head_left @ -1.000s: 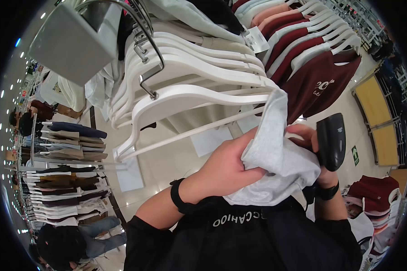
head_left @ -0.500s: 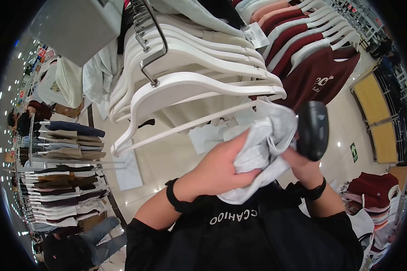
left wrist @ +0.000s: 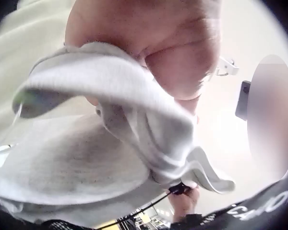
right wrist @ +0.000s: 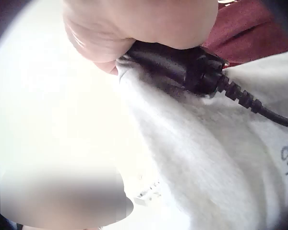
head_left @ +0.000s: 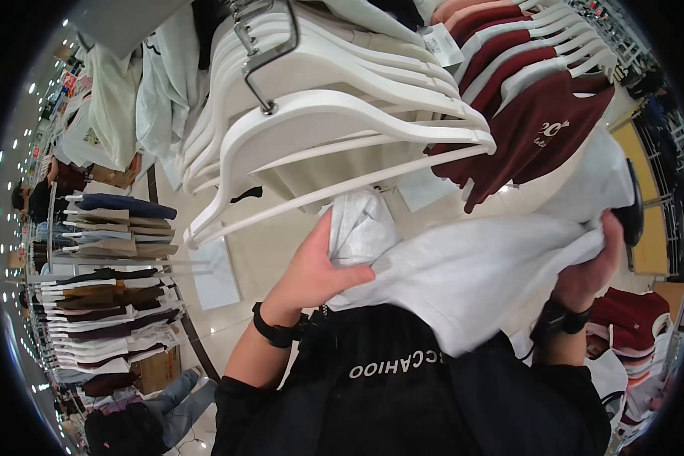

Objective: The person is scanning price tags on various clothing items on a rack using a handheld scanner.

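A light grey sweatshirt (head_left: 479, 258) is stretched between my two hands in front of my chest. My left hand (head_left: 311, 262) grips a bunched part of it, thumb on the near side; the left wrist view shows the sweatshirt cloth (left wrist: 110, 76) folded under that hand. Further right, my right hand (head_left: 591, 262) holds the handle of a black corded barcode scanner (right wrist: 177, 67), with some of the cloth caught at the same grip. The scanner's head (head_left: 634, 205) is partly hidden behind the cloth. Dark printed letters show on the sweatshirt in the right wrist view.
A bare white hanger (head_left: 342, 114) hangs at the front of a metal rail arm (head_left: 281, 45), just above my left hand, with more white hangers behind it. Maroon sweatshirts (head_left: 547, 137) hang to the right. Another clothes rack (head_left: 114, 304) stands at the left, with a person (head_left: 129, 425) below it.
My hands have moved apart: the left to the left, the right outward to the right with the scanner. The sweatshirt, bunched between them before, now spreads out. The hanger appears higher in view.
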A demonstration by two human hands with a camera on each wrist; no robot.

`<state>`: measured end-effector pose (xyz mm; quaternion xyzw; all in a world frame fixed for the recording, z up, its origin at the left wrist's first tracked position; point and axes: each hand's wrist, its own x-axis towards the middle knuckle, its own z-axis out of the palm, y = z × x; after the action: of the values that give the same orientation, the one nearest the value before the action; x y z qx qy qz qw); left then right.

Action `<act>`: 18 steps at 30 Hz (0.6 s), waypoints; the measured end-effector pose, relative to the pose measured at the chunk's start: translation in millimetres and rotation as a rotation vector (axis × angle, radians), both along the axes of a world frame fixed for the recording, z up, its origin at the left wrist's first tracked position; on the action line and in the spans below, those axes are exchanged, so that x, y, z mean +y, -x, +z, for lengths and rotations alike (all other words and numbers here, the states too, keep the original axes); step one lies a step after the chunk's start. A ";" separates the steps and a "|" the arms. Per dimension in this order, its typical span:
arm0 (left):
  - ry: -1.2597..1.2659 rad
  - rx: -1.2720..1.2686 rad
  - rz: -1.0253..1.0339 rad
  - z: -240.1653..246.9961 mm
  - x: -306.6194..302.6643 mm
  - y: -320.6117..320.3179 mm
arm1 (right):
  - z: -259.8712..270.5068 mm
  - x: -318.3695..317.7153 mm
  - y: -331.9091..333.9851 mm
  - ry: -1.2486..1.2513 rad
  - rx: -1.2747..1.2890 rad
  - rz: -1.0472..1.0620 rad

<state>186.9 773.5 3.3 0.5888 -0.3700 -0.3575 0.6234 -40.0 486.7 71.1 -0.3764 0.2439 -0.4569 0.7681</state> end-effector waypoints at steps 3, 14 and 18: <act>-0.067 0.141 0.106 -0.1 9.4 -3.9 | -0.9 -26.0 9.8 0.020 -0.076 -0.027; -0.122 0.331 0.356 -14.8 18.1 -16.8 | -10.3 -71.2 29.3 0.011 -0.201 0.099; -0.088 0.490 0.347 -16.0 23.7 -22.5 | -13.5 -73.2 21.1 0.002 -0.191 0.044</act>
<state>209.4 797.2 -12.7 0.5659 -0.0865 -0.3930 0.7196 -61.1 413.5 57.6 -0.3371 0.1606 -0.4741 0.7973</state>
